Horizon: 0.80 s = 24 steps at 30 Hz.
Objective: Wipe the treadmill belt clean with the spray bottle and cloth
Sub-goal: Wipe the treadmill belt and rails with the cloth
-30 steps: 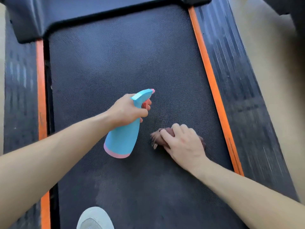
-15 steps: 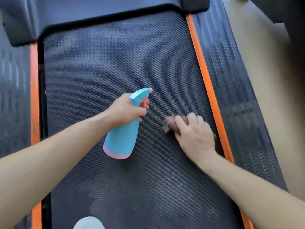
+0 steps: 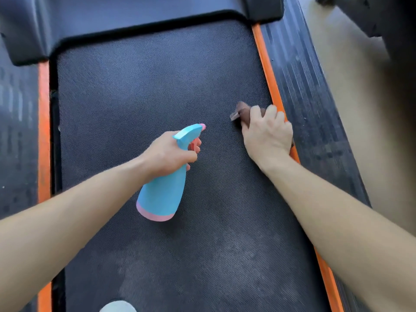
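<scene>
Wiping step: my right hand (image 3: 267, 136) presses cloth (image 3: 242, 113) at belt (image 3: 146, 86) right edge, left hand (image 3: 171, 154) gripping spray bottle (image 3: 162, 194); next, probably wipe leftward.

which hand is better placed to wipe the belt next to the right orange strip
Right. The right hand presses the cloth on the belt beside the orange strip. The left hand grips the spray bottle over the belt's middle, without a cloth.
</scene>
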Motion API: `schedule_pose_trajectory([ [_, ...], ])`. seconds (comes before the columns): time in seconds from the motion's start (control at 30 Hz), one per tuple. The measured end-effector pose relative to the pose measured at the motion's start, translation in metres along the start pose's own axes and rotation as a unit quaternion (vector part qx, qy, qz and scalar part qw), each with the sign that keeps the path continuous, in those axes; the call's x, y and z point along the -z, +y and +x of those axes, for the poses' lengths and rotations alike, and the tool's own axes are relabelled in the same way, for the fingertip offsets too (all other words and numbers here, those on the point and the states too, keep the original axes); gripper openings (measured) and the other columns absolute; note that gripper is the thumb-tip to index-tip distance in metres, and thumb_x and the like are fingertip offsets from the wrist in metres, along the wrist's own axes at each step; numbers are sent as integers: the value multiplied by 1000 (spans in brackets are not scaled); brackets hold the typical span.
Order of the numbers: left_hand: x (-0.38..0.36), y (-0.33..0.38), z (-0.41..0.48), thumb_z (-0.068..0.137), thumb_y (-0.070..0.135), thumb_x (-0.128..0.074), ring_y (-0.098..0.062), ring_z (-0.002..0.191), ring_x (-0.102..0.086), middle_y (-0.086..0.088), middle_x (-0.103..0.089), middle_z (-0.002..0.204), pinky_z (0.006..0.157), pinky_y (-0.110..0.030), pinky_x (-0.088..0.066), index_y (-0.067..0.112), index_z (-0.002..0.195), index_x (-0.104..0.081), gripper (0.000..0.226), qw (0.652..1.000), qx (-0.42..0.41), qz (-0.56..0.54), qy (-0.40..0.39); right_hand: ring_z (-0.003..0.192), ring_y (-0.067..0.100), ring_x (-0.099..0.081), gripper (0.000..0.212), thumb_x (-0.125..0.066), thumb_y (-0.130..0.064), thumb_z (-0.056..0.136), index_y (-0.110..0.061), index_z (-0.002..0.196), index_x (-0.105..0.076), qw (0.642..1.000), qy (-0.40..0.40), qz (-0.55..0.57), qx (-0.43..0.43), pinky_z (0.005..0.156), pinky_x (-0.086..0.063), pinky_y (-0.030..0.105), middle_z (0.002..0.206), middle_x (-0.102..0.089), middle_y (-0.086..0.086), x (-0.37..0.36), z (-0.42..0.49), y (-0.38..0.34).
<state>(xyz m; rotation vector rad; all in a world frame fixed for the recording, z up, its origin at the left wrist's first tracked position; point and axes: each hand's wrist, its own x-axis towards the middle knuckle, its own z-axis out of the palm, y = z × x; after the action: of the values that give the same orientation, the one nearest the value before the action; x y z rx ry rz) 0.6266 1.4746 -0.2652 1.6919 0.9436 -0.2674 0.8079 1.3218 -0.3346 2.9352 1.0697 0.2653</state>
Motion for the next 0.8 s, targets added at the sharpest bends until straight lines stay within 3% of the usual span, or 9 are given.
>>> schedule_pose_trajectory([
  [0.1, -3, 0, -1, 78, 6, -72, -14, 82, -68, -10, -76, 111, 73, -36, -66, 15, 114, -75, 37, 1000, -3, -2, -4, 81, 34, -57, 39, -53, -55, 92, -17, 99, -56, 999, -23, 1, 39, 59, -45, 39, 95, -54, 13, 14, -55, 16],
  [0.2, -5, -1, -3, 84, -1, -68, -15, 77, -69, -8, -77, 111, 76, -36, -66, 18, 100, -75, 26, 1000, -6, 20, -12, 89, 34, -52, 51, -40, -59, 93, -16, 115, -56, 997, -70, -1, 34, 62, -45, 41, 108, -52, 14, 24, -96, 29],
  [0.3, -8, -2, -1, 84, -2, -67, -14, 78, -67, -8, -76, 111, 75, -37, -66, 18, 104, -76, 29, 1000, -9, 19, -20, 97, 35, -48, 58, -46, -47, 93, -16, 141, -50, 999, -28, 24, 38, 70, -44, 45, 128, -49, 15, 20, -104, 34],
  [0.37, -9, -1, 0, 84, -2, -68, -12, 77, -67, -9, -77, 111, 71, -32, -66, 15, 114, -75, 35, 1000, -11, 10, -16, 97, 36, -49, 56, -55, -35, 95, -23, 148, -45, 994, 19, 63, 91, 70, -44, 46, 127, -53, 14, 11, -106, 37],
  [0.47, -8, 3, 2, 73, 11, -70, -14, 86, -70, -7, -77, 111, 73, -35, -67, 15, 121, -74, 49, 1000, -19, -7, -17, 90, 37, -52, 50, -62, -24, 93, -31, 142, -53, 979, 67, 70, 179, 67, -47, 45, 122, -59, 15, -3, -109, 41],
  [0.53, -5, 6, 5, 66, 16, -67, -19, 93, -73, -6, -76, 111, 77, -43, -67, 16, 122, -73, 57, 1000, -24, -6, -19, 83, 35, -52, 45, -59, -16, 92, -27, 136, -58, 977, 94, 46, 186, 65, -46, 45, 114, -61, 16, -9, -94, 40],
  [0.67, -3, 9, 12, 83, -1, -68, -12, 82, -69, -5, -77, 110, 70, -30, -65, 16, 116, -75, 38, 999, -39, -5, -7, 78, 32, -54, 35, -52, -12, 94, -22, 126, -61, 987, 137, -32, 79, 62, -43, 40, 102, -59, 15, -15, -15, 26],
  [0.8, -2, 8, 12, 84, -1, -68, -13, 80, -69, 1, -77, 108, 71, -30, -65, 19, 123, -73, 44, 999, -41, -11, -9, 73, 33, -58, 25, -47, -9, 91, -13, 107, -65, 991, 122, -49, -15, 58, -46, 38, 94, -61, 13, -15, 44, 1],
])
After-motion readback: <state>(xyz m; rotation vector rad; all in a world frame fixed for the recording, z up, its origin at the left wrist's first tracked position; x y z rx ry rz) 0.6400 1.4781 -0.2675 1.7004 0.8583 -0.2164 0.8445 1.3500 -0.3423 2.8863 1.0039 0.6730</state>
